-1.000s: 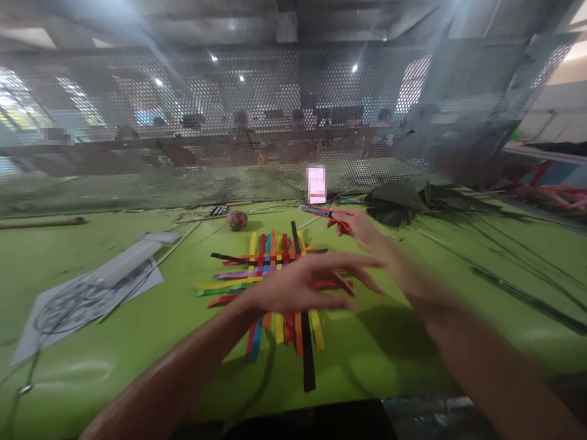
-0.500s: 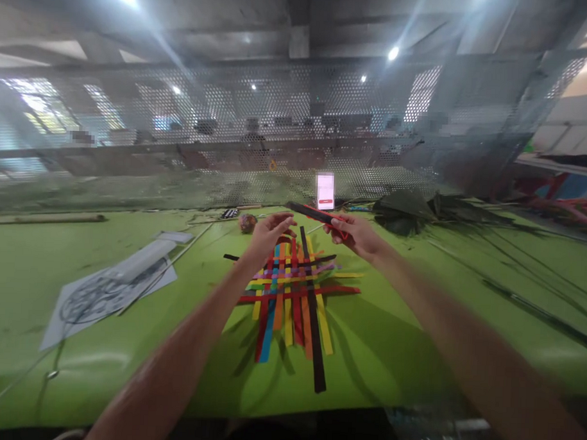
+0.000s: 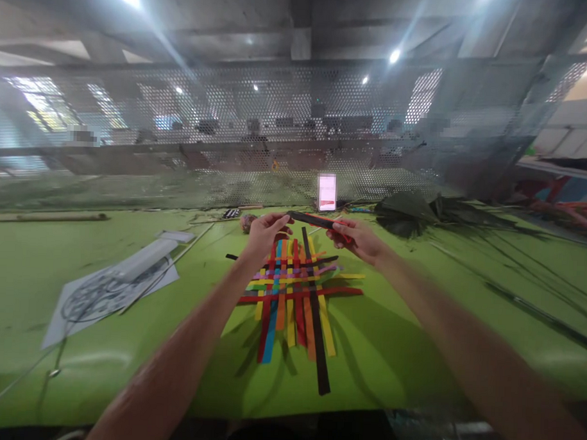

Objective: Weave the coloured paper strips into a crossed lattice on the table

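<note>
My left hand [image 3: 268, 232] is closed in a pinch at the left end of a black-and-red strip [image 3: 313, 219]. The strip's other end is in the closed fingers of my right hand [image 3: 353, 238], so it stretches between both hands above the table. Whether it is one piece or a black and a red piece laid together, I cannot tell. Below lies a loose weave [image 3: 296, 281] of flat strips in red, blue, orange, yellow, purple, green and black, their ends sticking out unevenly. My left wrist and forearm hide part of its left side.
A phone [image 3: 328, 193] with a lit screen stands at the back, before a perforated metal screen [image 3: 219, 140]. Dark dried leaves [image 3: 404, 212] and long stalks lie right. Printed sheets [image 3: 113, 284] and a thin stick lie left. A round ball [image 3: 248, 223] sits behind my left hand.
My left fingers have closed on the free left end of the strip, which was apart from them before. The strip now lies a little lower and flatter. The weave looks unchanged.
</note>
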Demonstrator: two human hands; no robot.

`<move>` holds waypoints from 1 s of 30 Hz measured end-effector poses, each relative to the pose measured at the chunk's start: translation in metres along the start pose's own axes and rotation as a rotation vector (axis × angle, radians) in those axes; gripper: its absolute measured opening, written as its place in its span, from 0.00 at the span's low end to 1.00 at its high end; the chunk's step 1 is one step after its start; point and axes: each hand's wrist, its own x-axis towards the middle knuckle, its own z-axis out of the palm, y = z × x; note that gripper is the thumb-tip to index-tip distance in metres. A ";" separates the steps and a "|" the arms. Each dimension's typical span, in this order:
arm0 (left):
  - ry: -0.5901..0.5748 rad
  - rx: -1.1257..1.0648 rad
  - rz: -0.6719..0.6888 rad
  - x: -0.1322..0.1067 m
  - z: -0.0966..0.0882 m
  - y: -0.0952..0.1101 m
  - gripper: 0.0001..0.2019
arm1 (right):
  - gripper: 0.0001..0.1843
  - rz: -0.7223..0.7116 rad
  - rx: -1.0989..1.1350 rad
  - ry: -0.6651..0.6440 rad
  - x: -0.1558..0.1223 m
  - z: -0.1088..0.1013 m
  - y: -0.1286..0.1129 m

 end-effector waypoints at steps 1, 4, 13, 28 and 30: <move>-0.008 -0.001 -0.006 0.000 0.000 0.000 0.22 | 0.13 0.004 0.005 0.002 0.000 -0.001 0.000; -0.028 0.003 -0.011 0.000 -0.001 -0.001 0.22 | 0.14 0.035 -0.011 -0.011 -0.001 -0.002 0.002; -0.080 0.041 -0.035 -0.005 0.007 -0.009 0.20 | 0.20 0.106 -0.316 -0.047 -0.001 0.004 0.009; 0.012 0.019 -0.169 -0.001 0.001 -0.012 0.13 | 0.14 0.228 -0.081 -0.192 -0.003 0.015 0.012; 0.013 0.013 -0.180 0.000 0.000 -0.013 0.12 | 0.13 0.230 -0.076 -0.211 -0.003 0.015 0.012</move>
